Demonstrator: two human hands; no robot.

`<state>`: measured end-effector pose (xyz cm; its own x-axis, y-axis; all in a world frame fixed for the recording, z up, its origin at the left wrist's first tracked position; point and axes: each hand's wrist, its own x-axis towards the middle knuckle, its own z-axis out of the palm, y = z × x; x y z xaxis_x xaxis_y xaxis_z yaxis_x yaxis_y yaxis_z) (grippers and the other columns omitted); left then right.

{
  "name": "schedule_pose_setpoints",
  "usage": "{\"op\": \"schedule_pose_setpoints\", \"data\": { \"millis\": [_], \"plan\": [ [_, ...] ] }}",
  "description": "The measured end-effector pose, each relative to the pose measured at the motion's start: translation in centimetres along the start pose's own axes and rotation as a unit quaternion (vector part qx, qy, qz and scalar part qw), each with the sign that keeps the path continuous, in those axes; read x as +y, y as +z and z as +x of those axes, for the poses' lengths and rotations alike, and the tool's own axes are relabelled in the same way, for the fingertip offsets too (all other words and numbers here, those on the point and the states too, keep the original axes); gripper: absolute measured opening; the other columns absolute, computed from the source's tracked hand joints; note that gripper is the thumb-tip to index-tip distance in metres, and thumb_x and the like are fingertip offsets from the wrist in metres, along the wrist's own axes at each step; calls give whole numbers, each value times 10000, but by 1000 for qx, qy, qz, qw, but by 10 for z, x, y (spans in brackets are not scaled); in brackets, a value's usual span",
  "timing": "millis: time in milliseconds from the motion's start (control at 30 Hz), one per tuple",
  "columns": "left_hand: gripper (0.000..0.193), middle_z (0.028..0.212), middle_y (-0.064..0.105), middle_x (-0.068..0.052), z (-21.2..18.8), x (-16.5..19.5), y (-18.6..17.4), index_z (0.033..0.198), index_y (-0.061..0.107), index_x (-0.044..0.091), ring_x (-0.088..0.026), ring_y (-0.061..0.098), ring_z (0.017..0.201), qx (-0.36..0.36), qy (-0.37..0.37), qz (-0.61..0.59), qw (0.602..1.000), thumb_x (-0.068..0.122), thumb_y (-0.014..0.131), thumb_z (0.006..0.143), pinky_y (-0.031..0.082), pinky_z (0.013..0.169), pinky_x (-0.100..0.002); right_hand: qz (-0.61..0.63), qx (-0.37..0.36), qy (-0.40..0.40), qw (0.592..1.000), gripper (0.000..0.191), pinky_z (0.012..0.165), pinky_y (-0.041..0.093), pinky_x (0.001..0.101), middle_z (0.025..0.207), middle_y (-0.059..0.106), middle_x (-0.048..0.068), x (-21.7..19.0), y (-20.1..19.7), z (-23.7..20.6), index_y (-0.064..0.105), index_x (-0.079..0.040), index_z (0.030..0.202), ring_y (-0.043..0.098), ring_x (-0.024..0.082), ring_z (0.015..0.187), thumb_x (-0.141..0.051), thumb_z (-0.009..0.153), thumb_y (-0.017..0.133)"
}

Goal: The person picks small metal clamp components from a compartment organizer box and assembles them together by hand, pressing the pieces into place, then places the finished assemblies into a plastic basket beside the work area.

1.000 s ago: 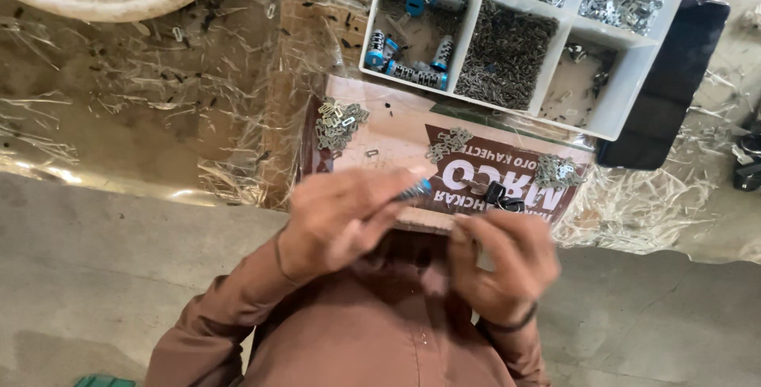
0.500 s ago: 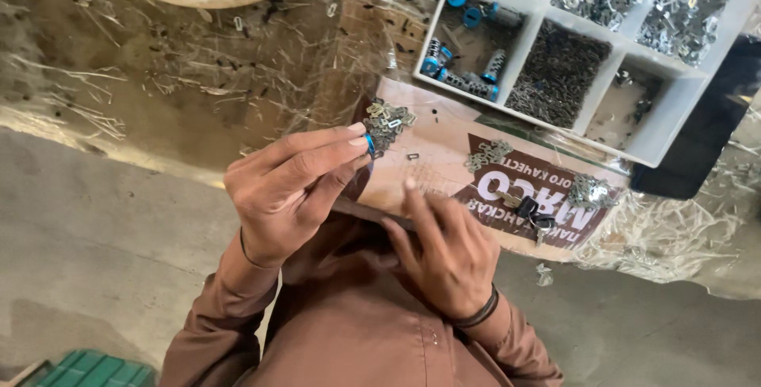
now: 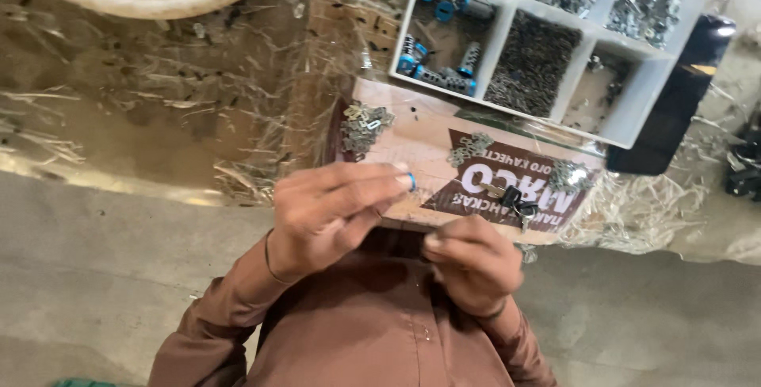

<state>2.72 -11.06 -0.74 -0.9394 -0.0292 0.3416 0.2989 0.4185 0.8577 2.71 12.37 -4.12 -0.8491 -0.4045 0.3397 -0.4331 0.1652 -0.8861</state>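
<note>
— What's under your hands?
— A cardboard sheet [image 3: 412, 137] on crinkled plastic film [image 3: 158, 117], concrete floor [image 3: 95, 276] nearer you.
— And the hands?
— Your left hand [image 3: 329, 212] pinches a small blue part [image 3: 411, 182]; your right hand [image 3: 472, 264] is curled shut, contents hidden.

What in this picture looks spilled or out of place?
Small metal parts lie loose outside the white compartment tray: one pile sits at the cardboard board's corner and two smaller heaps lie farther along it. Nothing looks damaged.
</note>
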Motion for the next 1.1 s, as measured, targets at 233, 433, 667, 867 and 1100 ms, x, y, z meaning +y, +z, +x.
{"op": "schedule_pose_setpoints", "data": {
  "millis": [233, 433, 667, 867, 1100],
  "plan": [
    [258, 1118, 757, -63, -1, 7, 21, 1162, 728, 107, -228, 781, 998, -73, 21, -74, 994, 30, 793, 924, 637, 850, -315, -103, 141, 36, 984, 133, 669, 581, 268, 918, 711, 170, -10, -2, -11, 646, 22, 1039, 711, 195, 758, 66, 937, 719],
    [314, 1134, 750, -78, -1, 8, 32, 1226, 696, 91, -239, 778, 997, -85, 38, -75, 993, 39, 787, 930, 636, 844, -322, -80, 178, 81, 977, 111, 653, 572, 226, 952, 726, 173, -23, -7, -3, 657, 18, 1053, 710, 186, 747, -2, 966, 723],
    [412, 1106, 753, -72, 0, 10, 34, 1299, 664, 118, -242, 767, 968, -130, 16, -75, 989, 49, 794, 914, 619, 820, -327, -157, 172, 27, 972, 143, 683, 552, 264, 921, 696, 149, -31, -5, 11, 654, 23, 993, 688, 216, 820, -28, 936, 775],
    [590, 1118, 792, -55, 10, 9, 21, 1460, 572, 145, -180, 806, 991, -273, -117, -236, 925, 73, 758, 904, 631, 822, -279, -29, 20, 103, 994, 141, 751, 513, 276, 961, 663, 93, -34, -38, 23, 690, -16, 974, 642, 180, 862, -8, 860, 771],
    [709, 1007, 816, -35, 19, 12, 17, 1558, 450, 143, -115, 810, 876, -344, -197, -315, 862, 146, 780, 931, 620, 762, -232, -4, -87, 138, 987, 168, 790, 480, 295, 924, 635, 20, -31, -47, 30, 727, -86, 933, 595, 176, 883, -23, 792, 796]
  ]
}}
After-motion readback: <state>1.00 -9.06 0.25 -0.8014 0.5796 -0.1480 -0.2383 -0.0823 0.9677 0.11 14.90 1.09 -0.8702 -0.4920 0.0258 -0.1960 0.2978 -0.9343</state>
